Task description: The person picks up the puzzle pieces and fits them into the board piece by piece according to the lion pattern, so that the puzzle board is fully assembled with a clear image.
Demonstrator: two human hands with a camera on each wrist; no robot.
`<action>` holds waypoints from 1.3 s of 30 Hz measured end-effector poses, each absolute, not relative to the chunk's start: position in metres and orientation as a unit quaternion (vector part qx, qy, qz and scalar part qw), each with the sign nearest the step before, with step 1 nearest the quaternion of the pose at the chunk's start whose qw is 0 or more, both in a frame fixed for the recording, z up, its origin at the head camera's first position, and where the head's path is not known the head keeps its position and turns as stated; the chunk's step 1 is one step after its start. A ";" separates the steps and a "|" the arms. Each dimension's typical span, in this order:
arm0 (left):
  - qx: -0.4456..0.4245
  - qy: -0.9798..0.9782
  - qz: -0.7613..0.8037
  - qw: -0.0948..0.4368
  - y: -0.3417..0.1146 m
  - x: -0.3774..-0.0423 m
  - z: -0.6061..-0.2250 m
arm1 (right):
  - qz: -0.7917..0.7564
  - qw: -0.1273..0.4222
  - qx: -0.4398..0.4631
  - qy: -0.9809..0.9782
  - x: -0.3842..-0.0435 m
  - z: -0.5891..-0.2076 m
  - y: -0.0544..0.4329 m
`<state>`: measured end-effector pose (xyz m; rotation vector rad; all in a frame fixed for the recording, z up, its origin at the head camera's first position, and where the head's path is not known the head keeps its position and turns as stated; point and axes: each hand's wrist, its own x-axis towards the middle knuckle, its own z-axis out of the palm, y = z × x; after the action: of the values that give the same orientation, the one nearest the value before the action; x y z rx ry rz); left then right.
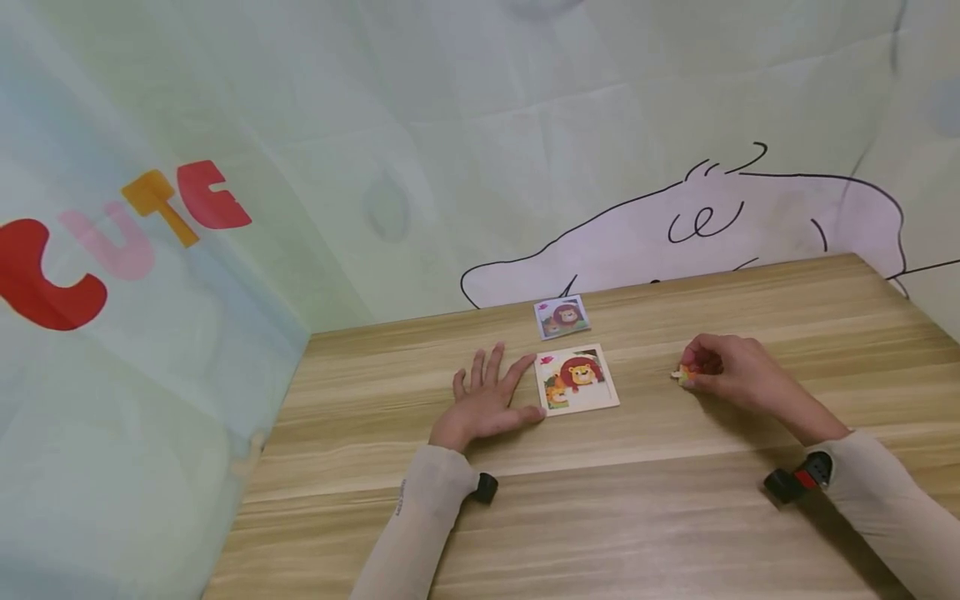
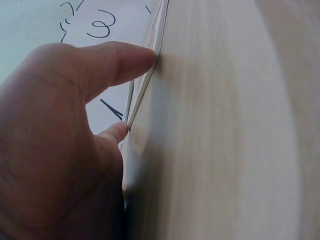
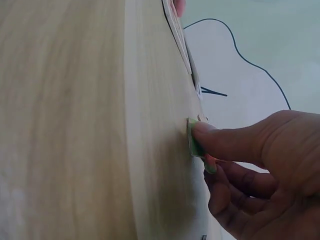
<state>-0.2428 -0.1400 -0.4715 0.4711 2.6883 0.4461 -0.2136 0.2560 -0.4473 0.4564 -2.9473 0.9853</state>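
Observation:
A square lion jigsaw puzzle [image 1: 576, 380] lies flat on the wooden table, its lower right part showing bare board. My left hand [image 1: 489, 398] is spread beside it, with a fingertip and the thumb touching the board's left edge. The left wrist view shows that thumb and finger [image 2: 112, 65] against the thin edge of the board. To the right of the board, my right hand [image 1: 731, 375] pinches a small puzzle piece [image 3: 195, 140] between thumb and fingers. The piece has green and orange colouring and is held just above or at the tabletop; contact cannot be told.
Behind the board lies a small picture card [image 1: 562, 317] with the same lion scene. The wooden table [image 1: 630, 517] reaches back to a printed fabric wall [image 1: 420, 167]. Another fabric side with coloured letters [image 1: 213, 196] stands at the left.

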 end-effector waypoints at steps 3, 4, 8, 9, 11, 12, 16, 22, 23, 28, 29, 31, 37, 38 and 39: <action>0.169 0.955 0.155 0.188 -0.140 -0.243 -0.472 | 0.322 0.006 0.141 -0.936 -0.214 -0.446 0.254; 0.169 0.955 0.158 0.186 -0.140 -0.243 -0.472 | 0.323 0.010 0.141 -0.936 -0.214 -0.445 0.252; 0.170 0.955 0.161 0.183 -0.139 -0.243 -0.473 | 0.326 0.024 0.140 -0.935 -0.214 -0.441 0.248; 0.169 0.955 0.162 0.182 -0.139 -0.243 -0.473 | 0.327 0.024 0.140 -0.934 -0.214 -0.440 0.246; 0.169 0.955 0.162 0.181 -0.139 -0.243 -0.473 | 0.332 0.022 0.140 -0.932 -0.214 -0.438 0.243; 0.169 0.955 0.160 0.182 -0.139 -0.243 -0.473 | 0.337 0.020 0.140 -0.931 -0.214 -0.438 0.242; 0.168 0.955 0.159 0.184 -0.139 -0.243 -0.473 | 0.354 0.017 0.145 -0.924 -0.214 -0.437 0.235; 0.164 0.954 0.161 0.190 -0.138 -0.242 -0.470 | 0.373 0.016 0.142 -0.917 -0.216 -0.437 0.224; 0.165 0.955 0.160 0.189 -0.138 -0.242 -0.470 | 0.375 0.015 0.140 -0.916 -0.216 -0.437 0.222; 0.168 0.955 0.163 0.184 -0.138 -0.241 -0.469 | 0.382 0.018 0.142 -0.913 -0.217 -0.437 0.212; 0.169 0.954 0.163 0.184 -0.138 -0.241 -0.468 | 0.383 0.017 0.144 -0.912 -0.218 -0.437 0.210; 0.169 0.954 0.162 0.186 -0.138 -0.241 -0.468 | 0.383 0.013 0.146 -0.912 -0.219 -0.437 0.205; 0.170 0.956 0.158 0.182 -0.138 -0.242 -0.469 | 0.388 0.003 0.160 -0.908 -0.220 -0.439 0.191; 0.170 0.956 0.156 0.182 -0.138 -0.242 -0.470 | 0.389 0.004 0.164 -0.906 -0.220 -0.439 0.189; 0.170 0.956 0.154 0.181 -0.138 -0.242 -0.470 | 0.391 0.005 0.168 -0.905 -0.219 -0.439 0.187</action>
<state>-0.2420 -0.1382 -0.4701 0.4789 2.7005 0.4341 -0.2194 0.1867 -0.4391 0.5247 -2.8334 1.2240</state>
